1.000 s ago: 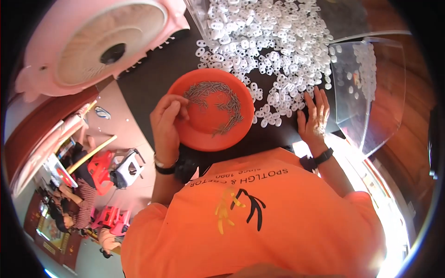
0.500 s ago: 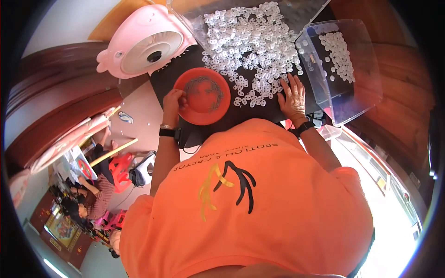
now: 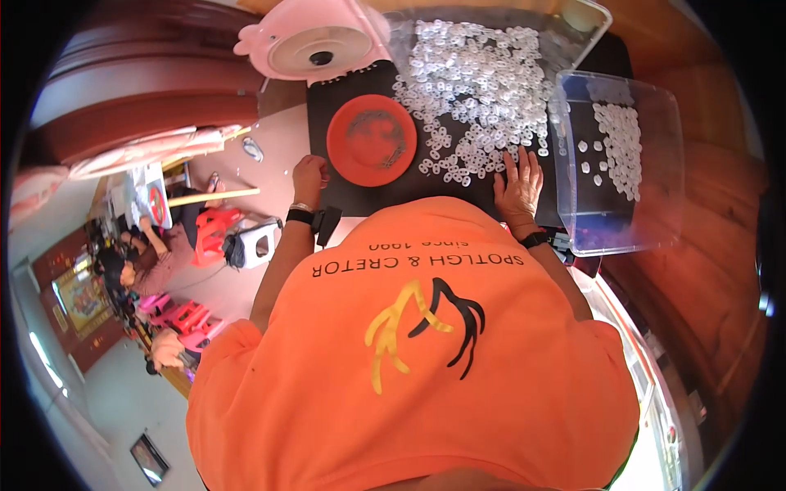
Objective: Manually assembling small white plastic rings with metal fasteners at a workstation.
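My left hand (image 3: 311,178) rests at the table's left edge, beside the red bowl (image 3: 344,155) and apart from it. Its fingers are curled closed; what they hold, if anything, is hidden. Many small thin grey metal pieces (image 3: 395,155) lie in the bowl, mostly along its right side. My right hand (image 3: 519,190) lies palm down with fingers spread, holding nothing. Its fingertips reach the near edge of a heap of small white oval plastic pieces with holes (image 3: 483,78), spread out of a tipped clear box (image 3: 585,49).
Another clear plastic box (image 3: 573,172) stands at the right, with many white pieces (image 3: 621,151) grouped inside. A pink animal-shaped fan (image 3: 319,49) is at the back left of the black tabletop (image 3: 393,195). Farther left, another person (image 3: 151,262) sits at a table near red stools (image 3: 214,233).
My left hand has drawn back from the bowl's rim to the table edge, its fingers closed. My right hand stays by the heap. The whole view has shifted.
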Available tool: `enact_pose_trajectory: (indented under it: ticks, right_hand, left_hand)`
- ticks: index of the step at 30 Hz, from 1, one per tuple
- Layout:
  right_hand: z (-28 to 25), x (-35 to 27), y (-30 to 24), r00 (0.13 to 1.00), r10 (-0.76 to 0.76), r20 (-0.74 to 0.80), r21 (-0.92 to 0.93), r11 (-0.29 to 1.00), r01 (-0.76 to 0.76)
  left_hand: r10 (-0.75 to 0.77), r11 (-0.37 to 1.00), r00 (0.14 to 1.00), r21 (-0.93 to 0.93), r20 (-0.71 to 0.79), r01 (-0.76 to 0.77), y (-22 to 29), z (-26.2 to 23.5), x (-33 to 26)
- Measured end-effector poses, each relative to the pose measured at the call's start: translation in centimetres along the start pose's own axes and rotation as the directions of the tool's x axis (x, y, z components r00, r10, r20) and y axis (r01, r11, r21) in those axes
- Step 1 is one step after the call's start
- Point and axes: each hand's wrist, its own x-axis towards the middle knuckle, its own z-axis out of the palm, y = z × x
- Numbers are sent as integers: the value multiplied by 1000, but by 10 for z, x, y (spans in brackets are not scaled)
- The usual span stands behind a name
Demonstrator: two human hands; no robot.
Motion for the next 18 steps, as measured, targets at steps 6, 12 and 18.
enact_pose_trajectory:
  ticks: [6,12,18]
  right_hand:
    - [6,-2,-2,997,14,70,-86,996,-8]
    - [6,-1,-5,997,-33,65,-146,988,43]
    - [-5,21,-15,985,-7,173,-130,991,30]
  left_hand:
    - [-98,995,992,19,80,96,-26,-5,-29]
    - [-146,989,979,-16,139,150,-53,-16,-24]
    - [-57,992,977,-103,208,79,-38,-11,11]
